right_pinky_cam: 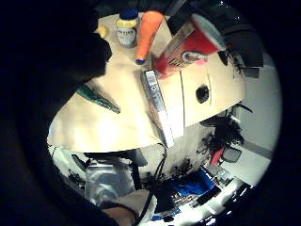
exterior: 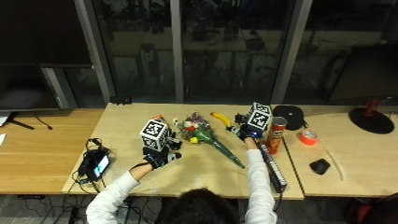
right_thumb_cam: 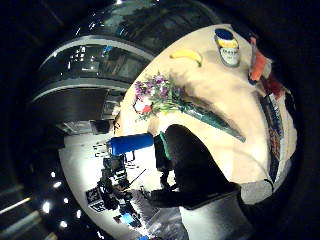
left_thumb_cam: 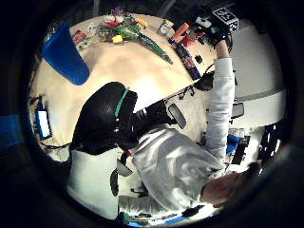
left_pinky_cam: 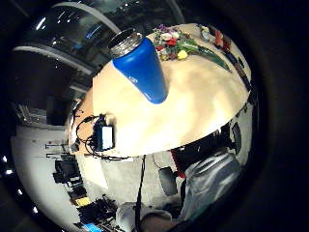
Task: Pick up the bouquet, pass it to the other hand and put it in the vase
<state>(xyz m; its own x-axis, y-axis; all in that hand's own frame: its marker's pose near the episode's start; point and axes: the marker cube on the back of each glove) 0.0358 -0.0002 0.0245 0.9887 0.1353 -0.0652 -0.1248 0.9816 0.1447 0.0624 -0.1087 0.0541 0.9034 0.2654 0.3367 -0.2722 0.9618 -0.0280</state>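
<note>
Neither the left hand [exterior: 159, 157] nor the right hand [exterior: 247, 133] held anything; how far their fingers opened was unclear. The bouquet [exterior: 205, 135] lay between them, untouched. Pickup came next: one hand must close round the stems, with the blue vase [left_pinky_cam: 140, 65] at the left.

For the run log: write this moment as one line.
stage: before pickup | bouquet: lying on table, untouched | vase: upright, empty | left hand: open, holds nothing | right hand: fingers unseen

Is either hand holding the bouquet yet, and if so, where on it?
No. The bouquet lies on the table, untouched. The left hand and right hand are over the table on either side of it, holding nothing.
</note>
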